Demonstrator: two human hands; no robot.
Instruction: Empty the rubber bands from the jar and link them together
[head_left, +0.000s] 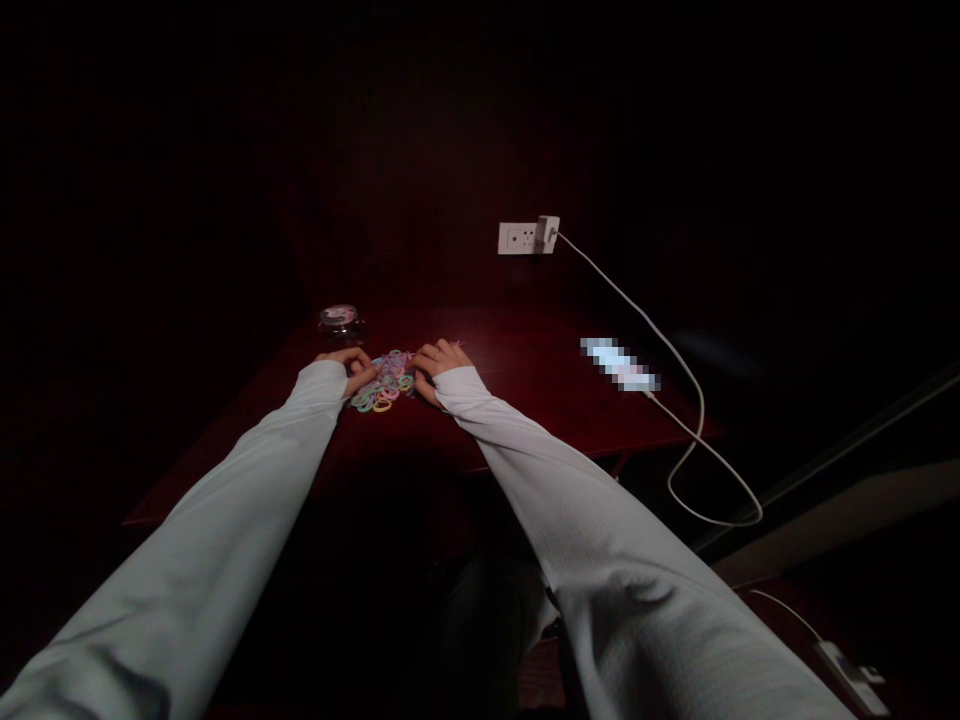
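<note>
A heap of small pastel elastic rings (384, 386) lies on a dark red table (525, 420). My left hand (349, 366) rests at the left edge of the heap with its fingers curled against the rings. My right hand (436, 362) sits at the right edge, fingers bent and pinched over the rings. Both arms wear pale long sleeves. What each set of fingers holds is too small to make out.
A small clear jar with a lid (339, 321) stands behind my left hand. A white wall socket with a charger (529, 237) feeds a white cable (697, 420) to a blurred device (619, 364) on the table's right. The room is very dark.
</note>
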